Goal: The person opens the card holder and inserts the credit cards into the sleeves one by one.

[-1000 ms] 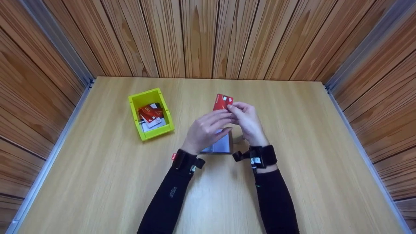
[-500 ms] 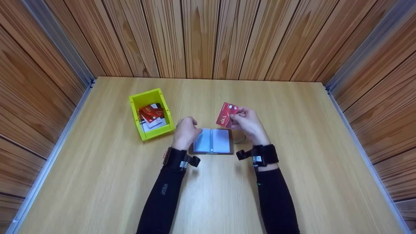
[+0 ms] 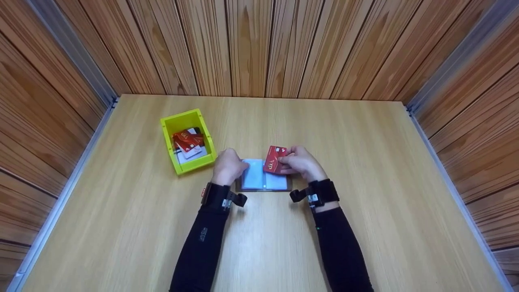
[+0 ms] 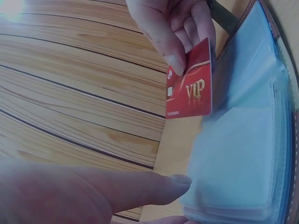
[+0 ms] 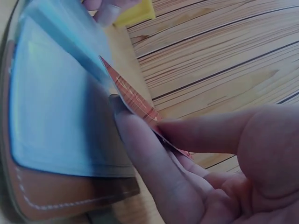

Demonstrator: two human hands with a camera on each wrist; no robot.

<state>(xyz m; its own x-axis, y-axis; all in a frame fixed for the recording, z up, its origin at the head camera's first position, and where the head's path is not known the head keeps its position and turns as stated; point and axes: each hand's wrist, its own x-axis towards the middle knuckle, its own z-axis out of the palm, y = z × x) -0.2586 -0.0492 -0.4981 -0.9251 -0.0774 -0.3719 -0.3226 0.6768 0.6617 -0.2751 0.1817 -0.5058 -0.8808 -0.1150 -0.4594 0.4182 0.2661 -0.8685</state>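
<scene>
On the left of the head view, a yellow-green bin stands on the pale wooden table, turned slightly. Inside lie loosely overlapping cards: a red card lettered VIP on top, white cards under and below it, and something dark toward the upper right corner, too small to make out.

Just right of the bin, left of the middle, is the left hand, its thumb at the upper left edge of the opened card wallet; whether its fingers pinch the sleeves or only rest against them, I cannot tell. The wallet lies at the centre of the frame, brown-covered with pale stitching, holding a stack of clear bluish sleeves.

Over its right-hand page is another red VIP card, tilted, clamped between the thumb and fingers of the right hand, right of centre. Whether the card touches the sleeves is unclear.
</scene>
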